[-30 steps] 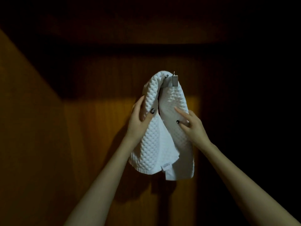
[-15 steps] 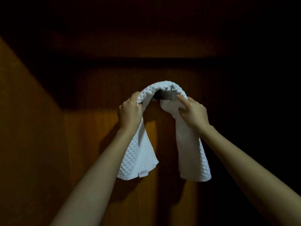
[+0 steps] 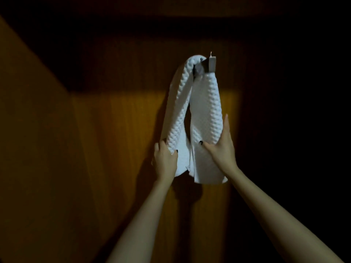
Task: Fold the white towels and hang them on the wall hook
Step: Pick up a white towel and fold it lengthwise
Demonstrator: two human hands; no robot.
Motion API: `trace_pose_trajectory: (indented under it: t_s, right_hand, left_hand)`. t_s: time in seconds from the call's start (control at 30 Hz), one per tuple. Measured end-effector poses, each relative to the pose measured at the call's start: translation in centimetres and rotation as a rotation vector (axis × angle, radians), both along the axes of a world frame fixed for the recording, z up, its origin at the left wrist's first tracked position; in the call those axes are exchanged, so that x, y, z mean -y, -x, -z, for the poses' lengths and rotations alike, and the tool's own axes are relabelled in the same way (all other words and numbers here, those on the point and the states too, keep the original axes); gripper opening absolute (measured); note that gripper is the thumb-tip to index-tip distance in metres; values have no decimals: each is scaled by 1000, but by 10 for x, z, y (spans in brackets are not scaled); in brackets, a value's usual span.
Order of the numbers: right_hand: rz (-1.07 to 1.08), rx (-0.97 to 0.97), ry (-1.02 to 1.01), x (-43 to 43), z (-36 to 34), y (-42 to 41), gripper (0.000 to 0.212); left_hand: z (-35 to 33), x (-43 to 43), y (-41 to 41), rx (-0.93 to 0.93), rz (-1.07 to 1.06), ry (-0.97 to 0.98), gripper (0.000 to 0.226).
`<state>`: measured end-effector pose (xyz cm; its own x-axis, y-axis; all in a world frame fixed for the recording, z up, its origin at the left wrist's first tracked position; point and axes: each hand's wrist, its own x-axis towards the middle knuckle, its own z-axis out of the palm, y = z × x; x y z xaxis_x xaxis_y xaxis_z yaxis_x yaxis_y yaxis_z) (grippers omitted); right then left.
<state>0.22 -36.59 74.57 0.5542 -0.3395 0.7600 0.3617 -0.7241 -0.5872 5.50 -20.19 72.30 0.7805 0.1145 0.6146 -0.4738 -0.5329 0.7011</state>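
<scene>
Towel (white, waffle-textured) (image 3: 207, 103) hangs lengthwise off the grey metal wall hook (image 3: 212, 63), straight above both hands; left hand (image 3: 165, 162) grip pinches one tail, right hand (image 3: 222, 149) spread flat.

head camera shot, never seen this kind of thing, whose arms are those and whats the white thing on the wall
There is no machine here. A person wears one camera on the head, looking forward and down, so the two bare arms reaching in are their own. The white towel is draped over a small metal wall hook on a dim wooden wall, with its two halves hanging down. The left hand grips the left half, fingers curled round its edge. The right hand lies open against the right half, thumb pointing up along its edge.
</scene>
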Motion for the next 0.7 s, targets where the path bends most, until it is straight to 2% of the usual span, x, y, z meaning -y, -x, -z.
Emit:
trace_pose_trajectory:
  t_s: [0.07, 0.17, 0.2, 0.27, 0.37, 0.53, 0.7]
  right_hand:
    - [41, -53, -74, -1, 27, 0, 81]
    - [245, -132, -99, -3, 55, 1, 28]
    - [308, -122, -90, -3, 60, 0, 23]
    - [371, -99, -26, -2, 67, -3, 29]
    - [351, -115, 49, -5, 80, -5, 36]
    - [187, -171, -5, -11, 113, 2, 28]
    - [118, -184, -79, -19, 136, 16, 17]
  left_hand:
    - [6, -3, 5, 46, -10, 52, 31]
    - [23, -8, 14, 131, -77, 81, 34]
    - [31, -8, 16, 166, -94, 64, 35]
    - [43, -5, 21, 198, -88, 29, 36]
    - [50, 4, 23, 148, -34, 36, 36]
    - [57, 11, 24, 95, 12, 8, 30]
    - [65, 9, 34, -85, 27, 102, 31]
